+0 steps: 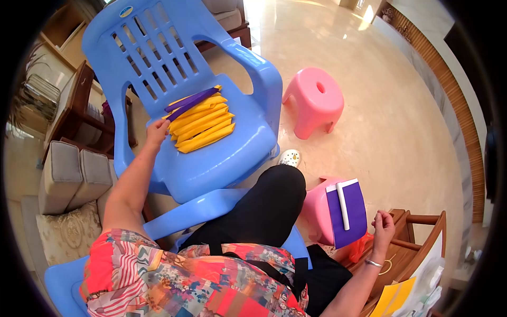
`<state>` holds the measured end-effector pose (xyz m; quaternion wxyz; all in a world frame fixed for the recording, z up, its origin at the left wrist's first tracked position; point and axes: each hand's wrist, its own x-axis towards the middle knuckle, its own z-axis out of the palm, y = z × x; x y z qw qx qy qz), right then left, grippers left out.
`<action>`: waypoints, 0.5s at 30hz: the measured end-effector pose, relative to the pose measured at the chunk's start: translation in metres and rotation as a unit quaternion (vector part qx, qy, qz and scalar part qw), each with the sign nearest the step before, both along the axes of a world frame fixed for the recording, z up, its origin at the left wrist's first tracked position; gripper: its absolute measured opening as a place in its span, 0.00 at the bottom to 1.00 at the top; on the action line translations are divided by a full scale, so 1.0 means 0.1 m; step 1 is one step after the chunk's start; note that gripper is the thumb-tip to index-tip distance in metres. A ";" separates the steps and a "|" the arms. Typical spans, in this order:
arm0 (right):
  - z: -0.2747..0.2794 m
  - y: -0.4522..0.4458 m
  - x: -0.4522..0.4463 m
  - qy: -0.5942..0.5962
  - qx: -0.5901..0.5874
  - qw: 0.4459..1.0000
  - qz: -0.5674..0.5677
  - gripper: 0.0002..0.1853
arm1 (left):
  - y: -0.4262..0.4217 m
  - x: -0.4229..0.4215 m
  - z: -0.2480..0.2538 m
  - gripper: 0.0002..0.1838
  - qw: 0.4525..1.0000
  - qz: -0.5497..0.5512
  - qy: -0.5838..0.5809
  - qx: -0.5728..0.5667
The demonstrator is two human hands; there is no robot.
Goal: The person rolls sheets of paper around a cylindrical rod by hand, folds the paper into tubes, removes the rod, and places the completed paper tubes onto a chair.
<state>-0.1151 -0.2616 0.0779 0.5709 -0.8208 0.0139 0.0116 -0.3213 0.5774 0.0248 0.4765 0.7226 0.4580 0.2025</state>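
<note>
On the seat of a blue plastic chair point(232, 153) lies a stack of folded yellow strips point(203, 129). Two narrow purple folded strips point(193, 100) rest on top, at the stack's far end. My left hand point(157, 132) pinches the near-left end of one purple strip. My right hand point(383, 230) is held with curled fingers above the wooden furniture; whether anything is inside them is hidden. Beside that hand, a flat purple sheet point(353, 211) lies on a pink stool point(316, 208). A white rod point(343, 206) lies across the sheet, with a white strip along its edge.
Another pink stool point(319, 92) stands on the tiled floor beyond. At lower right is a slatted wooden rack point(406, 248) with a yellow sheet point(395, 297) and clear plastic wrapping point(425, 285). Grey cushions point(66, 174) and a wooden cabinet point(79, 100) are at left.
</note>
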 end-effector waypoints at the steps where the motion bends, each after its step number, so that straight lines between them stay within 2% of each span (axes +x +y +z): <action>1: 0.05 -0.01 -0.04 0.005 -0.022 1.000 0.009 0.09 | 0.03 -0.05 -0.07 0.19 1.000 -0.006 0.017 -0.005; 4: 0.19 -0.08 -0.14 0.019 -0.070 0.997 0.023 0.09 | 0.04 -0.07 -0.22 0.19 0.999 0.019 -0.014 -0.034; 7: 0.21 -0.22 -0.27 0.036 -0.083 0.996 0.009 0.09 | 0.08 0.02 -0.31 0.19 0.998 0.048 -0.023 -0.014; 10: 0.13 -0.38 -0.39 0.052 -0.083 0.995 -0.003 0.09 | 0.35 0.10 -0.49 0.21 0.996 0.064 0.003 0.054; 12: 0.09 -0.43 -0.46 0.067 -0.090 0.994 -0.008 0.09 | 0.72 0.16 -0.72 0.23 0.983 0.102 0.066 0.137; 14: 0.04 -0.47 -0.49 0.081 -0.086 0.993 -0.003 0.09 | 0.75 0.20 -0.67 0.26 0.964 0.138 0.109 0.200; 15: 0.01 -0.50 -0.51 0.088 -0.083 0.993 -0.003 0.09 | 0.62 0.24 -0.47 0.27 0.955 0.154 0.120 0.223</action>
